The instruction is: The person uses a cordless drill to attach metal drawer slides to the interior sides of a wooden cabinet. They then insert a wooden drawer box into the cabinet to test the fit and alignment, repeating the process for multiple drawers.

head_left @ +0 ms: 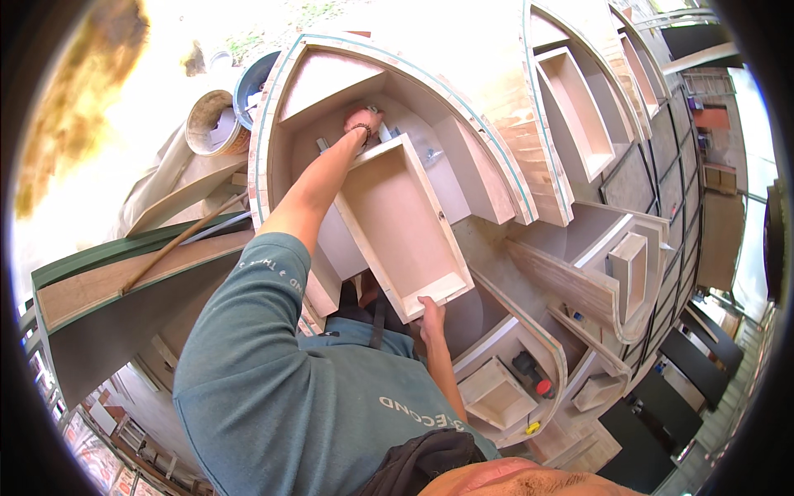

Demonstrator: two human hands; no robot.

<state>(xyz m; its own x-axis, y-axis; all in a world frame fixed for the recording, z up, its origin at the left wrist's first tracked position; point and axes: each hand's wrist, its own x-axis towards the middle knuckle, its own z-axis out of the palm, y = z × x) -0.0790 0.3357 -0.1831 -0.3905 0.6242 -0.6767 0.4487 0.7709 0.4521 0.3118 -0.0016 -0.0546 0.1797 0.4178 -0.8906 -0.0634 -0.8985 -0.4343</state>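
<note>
Your right hand (pixel 431 321) grips the near end of the wooden drawer box (pixel 401 223), which slants over the arched cabinet (pixel 331 78). Whether your left hand (pixel 364 121), beyond it, grips anything, I cannot tell. A loosened right-hand grip could tip the box.

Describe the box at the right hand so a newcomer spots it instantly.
Find the big pointed-arch wooden cabinet at upper centre. A long, pale, open box slants across its opening. Unlike similar boxes in neighbouring cabinets, this one has the right hand on its near end.
</note>
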